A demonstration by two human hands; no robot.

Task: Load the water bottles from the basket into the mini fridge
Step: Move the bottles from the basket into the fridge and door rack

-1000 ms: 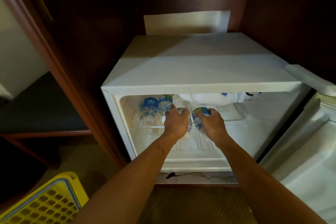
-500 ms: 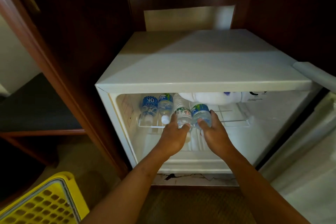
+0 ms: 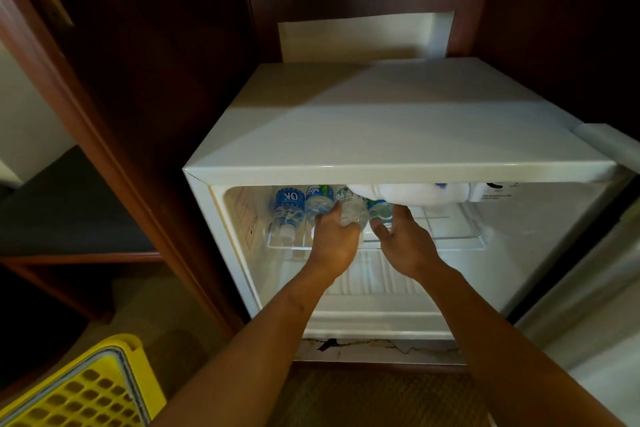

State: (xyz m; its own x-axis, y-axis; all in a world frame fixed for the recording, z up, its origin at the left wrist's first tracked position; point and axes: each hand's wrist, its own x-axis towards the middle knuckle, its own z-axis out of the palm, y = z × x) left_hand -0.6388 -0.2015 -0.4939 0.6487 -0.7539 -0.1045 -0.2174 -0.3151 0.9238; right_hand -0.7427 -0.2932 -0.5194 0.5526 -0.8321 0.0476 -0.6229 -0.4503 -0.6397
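Two bottles (image 3: 289,210) lie on the fridge (image 3: 381,135) shelf (image 3: 450,239). Left hand (image 3: 334,239) grips a third bottle (image 3: 351,210), right hand (image 3: 407,243) a fourth bottle (image 3: 381,210), both nearly seated. Basket (image 3: 114,388) contents unseen.

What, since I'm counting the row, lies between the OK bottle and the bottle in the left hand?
One blue-green labelled bottle lies on the shelf between the OK bottle and the held bottle in the left hand; the head view shows it.

Head camera looks forward and down, close above the mini fridge (image 3: 381,135).
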